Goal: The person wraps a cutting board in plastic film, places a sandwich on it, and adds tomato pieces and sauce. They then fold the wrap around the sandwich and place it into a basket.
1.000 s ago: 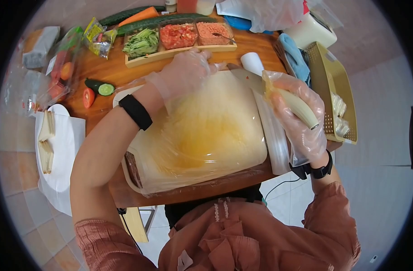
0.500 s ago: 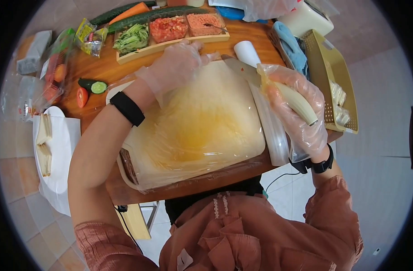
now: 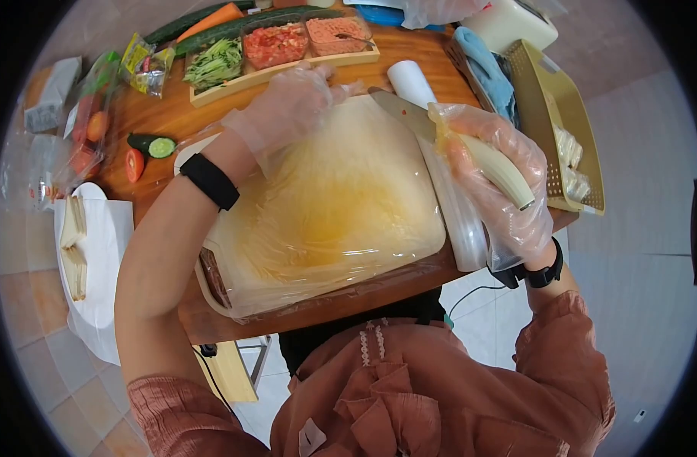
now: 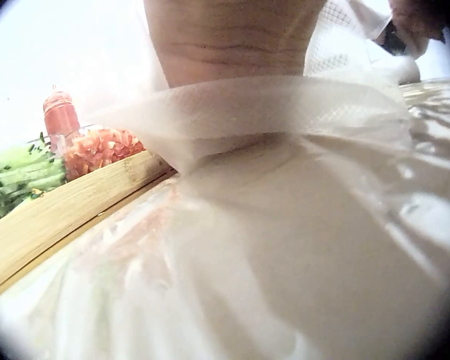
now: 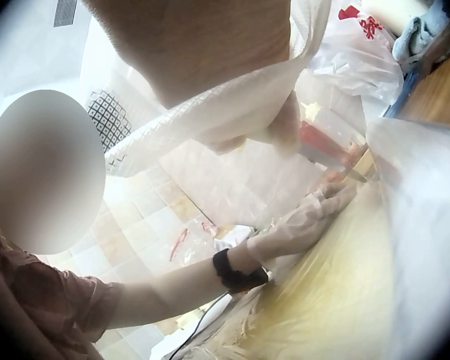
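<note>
My left hand [image 3: 287, 99], in a clear plastic glove, is at the far edge of the cream cutting board [image 3: 394, 152], on the film there. I cannot tell whether its fingers pinch the film. Clear plastic film [image 3: 326, 228] covers the board, wrinkled and with a yellow tint in the middle. My gloved right hand [image 3: 508, 190] grips the pale handle of a knife [image 3: 402, 114] beside the board's right side. The blade points away to the left, its tip close to the left fingertips, with a small red speck on it. A long translucent roll [image 3: 463, 228] lies under the right hand.
Past the board, a wooden tray [image 3: 284, 75] holds cucumber shreds, chopped red pieces and pink bits. A white roll [image 3: 411, 82] lies near the knife. A yellow basket [image 3: 585, 152] stands right; cut cucumber [image 3: 161, 147], tomato [image 3: 135, 164] and sandwiches [image 3: 74, 251] are left.
The head view has shifted slightly, so the table things appear higher and farther left. Both hands keep nearly the same place over the board, and the knife stays in the right hand.
</note>
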The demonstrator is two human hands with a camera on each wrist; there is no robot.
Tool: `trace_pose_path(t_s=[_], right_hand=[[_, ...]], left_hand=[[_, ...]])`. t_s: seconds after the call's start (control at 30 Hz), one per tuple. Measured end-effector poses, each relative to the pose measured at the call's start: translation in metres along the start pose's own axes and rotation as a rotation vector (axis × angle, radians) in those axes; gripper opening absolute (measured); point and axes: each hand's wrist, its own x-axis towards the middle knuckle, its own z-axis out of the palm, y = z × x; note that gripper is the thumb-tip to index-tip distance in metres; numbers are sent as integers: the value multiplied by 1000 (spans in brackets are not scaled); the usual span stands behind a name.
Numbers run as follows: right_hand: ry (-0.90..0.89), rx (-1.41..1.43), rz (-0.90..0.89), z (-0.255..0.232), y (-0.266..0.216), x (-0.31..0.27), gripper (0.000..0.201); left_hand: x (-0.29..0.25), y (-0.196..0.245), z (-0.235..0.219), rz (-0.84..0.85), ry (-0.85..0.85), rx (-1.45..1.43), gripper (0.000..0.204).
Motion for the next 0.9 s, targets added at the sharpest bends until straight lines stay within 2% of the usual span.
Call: trace_pose_path(t_s=[0.03,0.1,0.73,0.9], right_hand=[[-2,10,15,0,-2,0,22],[8,20,-1,0,0,-1,22],[30,14,-39,-3,-4,-8,23],[32,-70,-72,-4,-4,-9,22]], left_hand=[[0,0,-1,3,0,-1,43],[0,-1,-4,-1,-78,-26,57],[0,4,-11,-2,-83,-9,59],[-2,-1,-3,16,-21,7,61]])
